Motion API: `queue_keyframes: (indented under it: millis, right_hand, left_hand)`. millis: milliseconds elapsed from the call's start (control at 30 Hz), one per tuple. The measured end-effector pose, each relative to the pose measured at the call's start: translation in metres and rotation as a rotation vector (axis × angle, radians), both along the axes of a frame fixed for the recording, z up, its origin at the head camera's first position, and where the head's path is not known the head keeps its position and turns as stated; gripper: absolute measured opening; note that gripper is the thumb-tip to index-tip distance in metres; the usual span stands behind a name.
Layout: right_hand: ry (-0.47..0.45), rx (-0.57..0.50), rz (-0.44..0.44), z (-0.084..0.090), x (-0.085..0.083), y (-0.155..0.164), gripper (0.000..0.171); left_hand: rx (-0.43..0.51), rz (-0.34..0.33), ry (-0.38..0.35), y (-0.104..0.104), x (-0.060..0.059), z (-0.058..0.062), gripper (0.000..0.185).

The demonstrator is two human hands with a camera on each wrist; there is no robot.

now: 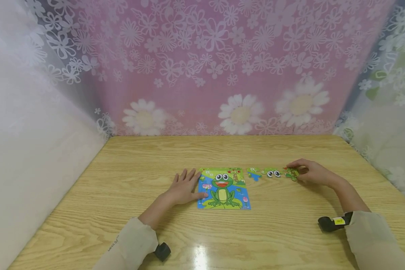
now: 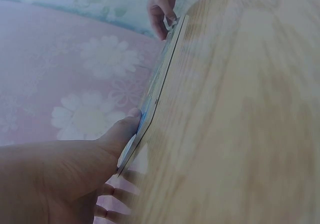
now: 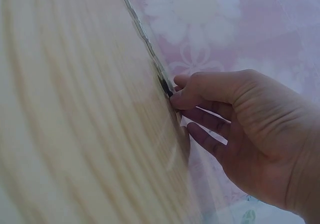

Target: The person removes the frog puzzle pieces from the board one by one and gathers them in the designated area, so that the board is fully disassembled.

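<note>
A square frog picture board (image 1: pixel 223 189) lies flat on the table. My left hand (image 1: pixel 182 189) rests at its left edge with fingers spread straight, the thumb lying on the picture. Right of the board's top edge is a row of puzzle pieces: a green-and-blue corner piece (image 1: pixel 255 175), a piece with two eyes (image 1: pixel 273 173) and a green-and-brown piece (image 1: pixel 291 173). My right hand (image 1: pixel 310 171) pinches that last piece by its right side, between thumb and fingers. The right wrist view shows the thumb (image 3: pixel 184 99) against the thin edge of the piece.
The wood-grain table (image 1: pixel 276 240) spreads out on all sides of the board. A pink flowered curtain (image 1: pixel 195 75) hangs behind its far edge, with pale cloth (image 1: pixel 37 123) at the left. Black wrist cameras (image 1: pixel 327 224) sit at both sleeves.
</note>
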State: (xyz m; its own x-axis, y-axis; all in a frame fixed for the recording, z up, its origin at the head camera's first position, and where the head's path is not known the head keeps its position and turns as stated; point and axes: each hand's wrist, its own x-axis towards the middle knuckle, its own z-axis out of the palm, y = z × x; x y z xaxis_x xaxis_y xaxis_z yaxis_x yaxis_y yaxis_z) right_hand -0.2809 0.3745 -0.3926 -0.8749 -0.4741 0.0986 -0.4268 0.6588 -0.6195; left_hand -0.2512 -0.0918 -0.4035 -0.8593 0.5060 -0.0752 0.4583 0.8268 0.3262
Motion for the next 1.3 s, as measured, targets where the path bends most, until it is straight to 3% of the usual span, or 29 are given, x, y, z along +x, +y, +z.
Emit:
queue_keyframes:
  millis: [467, 1100, 1300]
  right_hand:
    - [-0.033, -0.013, 0.005, 0.001, 0.000, -0.001, 0.044]
    - [0.005, -0.044, 0.018, 0.000, -0.001, -0.001, 0.044]
    - [-0.058, -0.053, 0.035, 0.013, 0.004, -0.015, 0.041]
  left_hand:
    - [-0.007, 0.005, 0.002, 0.000, 0.000, 0.001, 0.088]
    - [0.003, 0.007, -0.005, -0.001, 0.002, 0.003, 0.087]
    - [0.007, -0.001, -0.011, 0.000, 0.002, 0.004, 0.087]
